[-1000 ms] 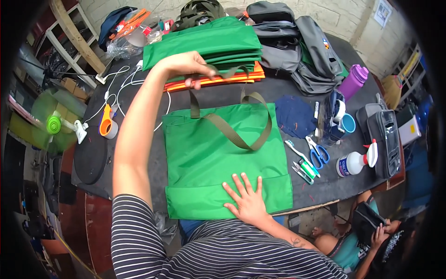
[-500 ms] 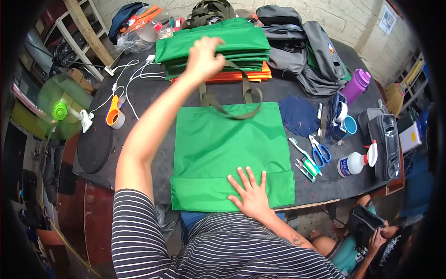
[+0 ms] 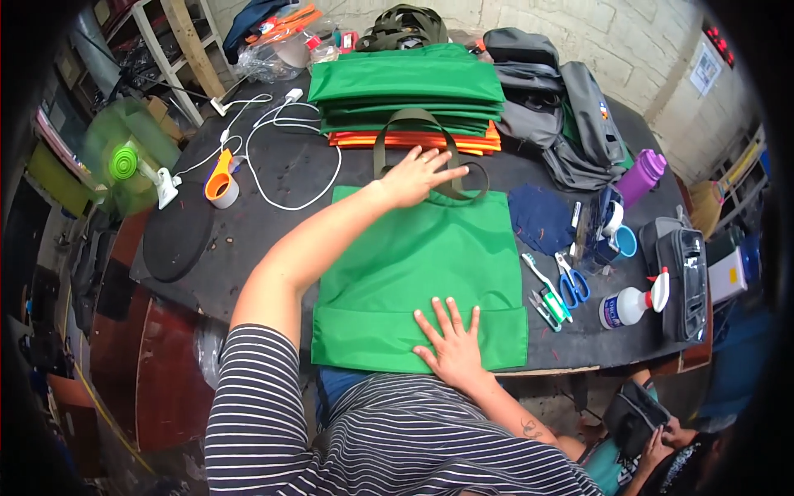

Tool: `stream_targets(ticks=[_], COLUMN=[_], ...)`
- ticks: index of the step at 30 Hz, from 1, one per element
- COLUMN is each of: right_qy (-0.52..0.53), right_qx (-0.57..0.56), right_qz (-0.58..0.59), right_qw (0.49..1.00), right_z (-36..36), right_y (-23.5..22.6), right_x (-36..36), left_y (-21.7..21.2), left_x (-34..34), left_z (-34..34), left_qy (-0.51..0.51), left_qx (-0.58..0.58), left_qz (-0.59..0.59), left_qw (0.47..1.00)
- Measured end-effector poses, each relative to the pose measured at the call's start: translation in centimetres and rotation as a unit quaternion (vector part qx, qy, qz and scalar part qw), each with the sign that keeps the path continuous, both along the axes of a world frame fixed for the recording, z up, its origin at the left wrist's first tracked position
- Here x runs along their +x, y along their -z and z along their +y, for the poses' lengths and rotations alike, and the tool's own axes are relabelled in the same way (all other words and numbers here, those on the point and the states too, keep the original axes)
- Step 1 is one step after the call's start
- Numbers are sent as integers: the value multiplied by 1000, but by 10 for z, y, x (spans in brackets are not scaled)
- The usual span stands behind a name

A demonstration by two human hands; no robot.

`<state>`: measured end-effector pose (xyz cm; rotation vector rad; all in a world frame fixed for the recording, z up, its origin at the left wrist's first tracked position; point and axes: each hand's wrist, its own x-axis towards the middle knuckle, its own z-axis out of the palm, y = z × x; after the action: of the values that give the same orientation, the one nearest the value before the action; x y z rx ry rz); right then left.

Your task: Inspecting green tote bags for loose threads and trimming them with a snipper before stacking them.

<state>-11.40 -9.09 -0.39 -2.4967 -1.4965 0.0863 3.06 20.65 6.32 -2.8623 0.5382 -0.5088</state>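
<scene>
A green fabric tote bag lies flat before me, with a folded band along its near edge. My right hand rests on that band, palm down and fingers spread. At the bag's far edge my left hand is stretched out with its fingers apart, over the dark olive strap handles. Nothing is gripped in it; whether it touches the straps I cannot tell. Just beyond the handles rises a stack of folded green bags, with orange bags underneath.
Right of the bag lie blue-handled scissors, a toothbrush, dark blue cloth and a spray bottle. Grey bags and a purple bottle stand behind. At left are a tape dispenser, white cable and fan.
My left hand has come back from the green stack toward me and to the right, down to the handles. My right hand stays flat on the band. The whole view has shifted slightly.
</scene>
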Motion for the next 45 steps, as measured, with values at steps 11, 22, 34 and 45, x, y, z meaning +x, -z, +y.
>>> stream_targets(ticks=[11, 22, 34, 45], right_qy=[-7, 7, 305, 407], right_qx=[14, 23, 333, 164], right_qz=[-3, -3, 12, -104], right_qw=[1000, 1000, 892, 893], right_z=[4, 3, -97, -126], right_y=[-3, -1, -26, 19], right_x=[-1, -3, 58, 73], left_y=[-94, -79, 72, 106], left_x=[50, 57, -34, -31], left_z=[23, 82, 69, 69], left_qy=[-129, -316, -284, -279], left_qx=[-10, -662, -495, -403], left_qz=[-153, 57, -44, -242], left_qw=[980, 677, 820, 837])
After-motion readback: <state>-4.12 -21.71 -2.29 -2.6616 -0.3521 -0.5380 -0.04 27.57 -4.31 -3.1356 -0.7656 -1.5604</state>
